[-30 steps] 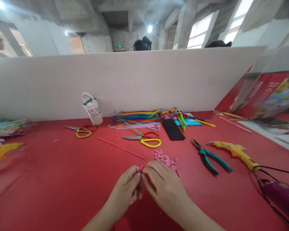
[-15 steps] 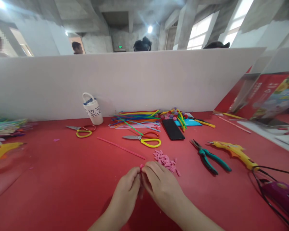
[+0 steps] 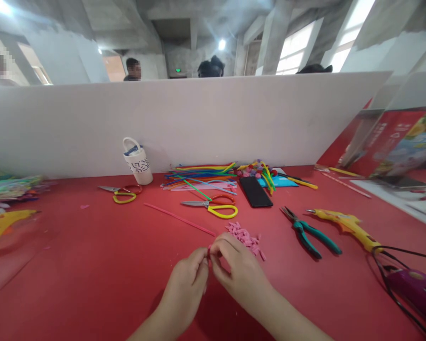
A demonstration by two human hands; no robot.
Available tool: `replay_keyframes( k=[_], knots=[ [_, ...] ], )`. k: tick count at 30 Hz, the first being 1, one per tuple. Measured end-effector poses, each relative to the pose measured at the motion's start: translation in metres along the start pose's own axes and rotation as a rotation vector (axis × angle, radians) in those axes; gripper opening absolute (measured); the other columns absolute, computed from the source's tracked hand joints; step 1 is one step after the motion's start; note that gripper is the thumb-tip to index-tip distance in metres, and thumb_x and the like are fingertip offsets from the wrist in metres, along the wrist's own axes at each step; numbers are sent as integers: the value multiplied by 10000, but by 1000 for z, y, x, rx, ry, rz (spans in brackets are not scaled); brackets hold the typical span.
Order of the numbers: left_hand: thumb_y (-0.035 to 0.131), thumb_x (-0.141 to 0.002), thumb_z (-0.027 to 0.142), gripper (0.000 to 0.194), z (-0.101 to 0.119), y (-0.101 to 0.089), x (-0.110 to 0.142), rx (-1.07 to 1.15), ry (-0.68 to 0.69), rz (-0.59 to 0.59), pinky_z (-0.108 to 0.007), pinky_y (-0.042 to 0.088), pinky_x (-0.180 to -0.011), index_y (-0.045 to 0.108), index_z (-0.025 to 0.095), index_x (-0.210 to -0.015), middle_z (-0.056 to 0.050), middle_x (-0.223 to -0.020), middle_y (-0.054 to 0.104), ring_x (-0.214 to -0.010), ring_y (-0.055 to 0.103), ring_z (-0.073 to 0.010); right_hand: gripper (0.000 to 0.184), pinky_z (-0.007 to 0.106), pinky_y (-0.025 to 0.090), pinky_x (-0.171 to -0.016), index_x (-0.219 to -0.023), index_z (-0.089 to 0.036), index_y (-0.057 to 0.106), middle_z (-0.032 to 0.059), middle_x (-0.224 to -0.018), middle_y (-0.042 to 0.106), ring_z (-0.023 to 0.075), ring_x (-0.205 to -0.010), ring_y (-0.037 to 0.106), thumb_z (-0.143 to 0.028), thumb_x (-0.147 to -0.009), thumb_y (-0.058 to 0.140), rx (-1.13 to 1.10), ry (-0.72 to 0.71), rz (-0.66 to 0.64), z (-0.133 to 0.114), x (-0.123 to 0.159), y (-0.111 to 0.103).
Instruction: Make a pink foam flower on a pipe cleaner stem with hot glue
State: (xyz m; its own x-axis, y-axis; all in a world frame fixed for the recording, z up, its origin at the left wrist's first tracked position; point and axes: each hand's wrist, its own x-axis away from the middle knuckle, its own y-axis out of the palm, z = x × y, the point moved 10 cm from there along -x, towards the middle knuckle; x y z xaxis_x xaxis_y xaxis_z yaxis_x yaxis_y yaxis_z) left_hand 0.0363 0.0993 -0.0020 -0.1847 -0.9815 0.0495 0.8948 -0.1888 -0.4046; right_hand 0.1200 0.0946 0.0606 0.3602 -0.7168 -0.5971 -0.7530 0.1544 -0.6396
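both hands are together near the front of the desk (image 3: 102,279), meeting at a small pink piece (image 3: 209,251). my left hand (image 3: 186,286) has it pinched between thumb and index finger, pretty much closed, with the other fingers curled under. my right hand (image 3: 243,270) is closed on it at the fingertips too, though thumb and index bow out enough to leave a little gap in the middle. most of the piece is hidden by the fingers, so i can't tell its full shape.

just beyond the right hand there's a loose pile of short pink bits (image 3: 244,238), and a long pink stem (image 3: 177,218) lies at a slant, its near end close to the fingers. past that are the middle scissors (image 3: 223,211) with one yellow and one red handle loop, blades pointing left. a similar pair, the left scissors (image 3: 124,196), sits near the white cup (image 3: 138,165), which stands near the white board (image 3: 213,121) at the back.

also back there: a bundle of coloured stems (image 3: 199,174), some small fuzzy balls (image 3: 250,170) beside it, and a black phone (image 3: 256,192) lying flat. over on the right are the green-handled pliers (image 3: 305,232), jaws slightly apart, then a yellow glue gun (image 3: 348,223) and a purple tool (image 3: 415,288) with a black cord (image 3: 379,267). another yellow tool (image 3: 3,227) is at the far left edge. a few heads poke up behind the board.
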Motion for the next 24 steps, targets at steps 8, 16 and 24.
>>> replay_keyframes(
  k=[8, 16, 24],
  knots=[
    [341, -871, 298, 199, -2, 6, -4, 159, -57, -113, -222, 241, -427, 452, 212, -730, 100, -396, 380, -371, 278, -98, 171, 256, 450, -700, -921, -181, 542, 31, -850, 559, 142, -774, 540, -84, -780, 541, -175, 39, -105, 8, -3, -5],
    [350, -880, 281, 220, -6, 2, -5, 107, -18, -84, -231, 303, -492, 468, 209, -709, 83, -441, 410, -429, 382, -113, 110, 243, 443, -655, -898, -182, 607, 28, -816, 616, 141, -732, 576, -141, -816, 547, -175, 110, -158, 15, -1, 3],
    [366, -872, 273, 293, 3, -4, -6, 36, -14, -67, -239, 300, -517, 419, 213, -591, 76, -417, 389, -437, 374, -116, 122, 218, 411, -576, -773, -182, 615, -1, -693, 639, 127, -628, 583, -99, -807, 532, -129, 160, -174, 18, 3, 8]
  ],
)
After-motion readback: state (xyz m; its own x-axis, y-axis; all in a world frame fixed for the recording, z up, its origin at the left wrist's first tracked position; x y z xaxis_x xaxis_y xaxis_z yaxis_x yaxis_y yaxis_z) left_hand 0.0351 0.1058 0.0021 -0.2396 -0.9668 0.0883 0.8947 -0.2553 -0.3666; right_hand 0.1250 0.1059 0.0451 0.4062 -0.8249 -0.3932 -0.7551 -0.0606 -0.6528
